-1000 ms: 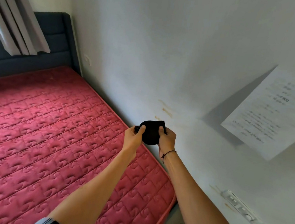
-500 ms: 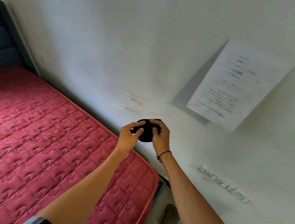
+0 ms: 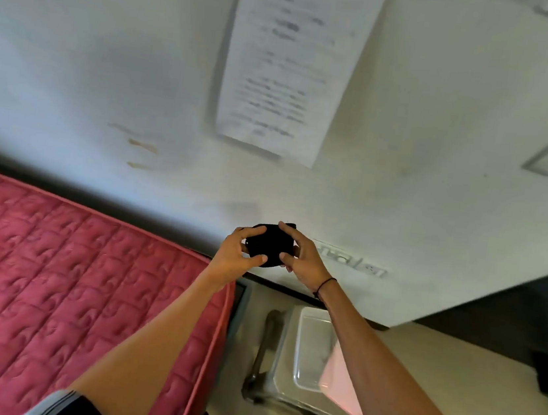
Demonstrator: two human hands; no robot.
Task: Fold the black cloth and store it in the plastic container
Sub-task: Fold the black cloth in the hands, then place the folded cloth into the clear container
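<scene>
A small folded black cloth is held up in front of the white wall, above the foot corner of the bed. My left hand grips its left side and my right hand grips its right side, fingers wrapped over the bundle. Below my right forearm, a clear plastic container stands on a grey stool beside the bed; something pale pink lies in its right part. My forearm hides the container's right side.
A red quilted mattress fills the left. A printed paper sheet hangs on the wall, with power sockets lower down. A dark piece of furniture stands at the right, on the beige floor.
The view has swung right and down from the bed, bringing the container and stool into sight. Both hands have kept hold of the black cloth and moved past the mattress corner.
</scene>
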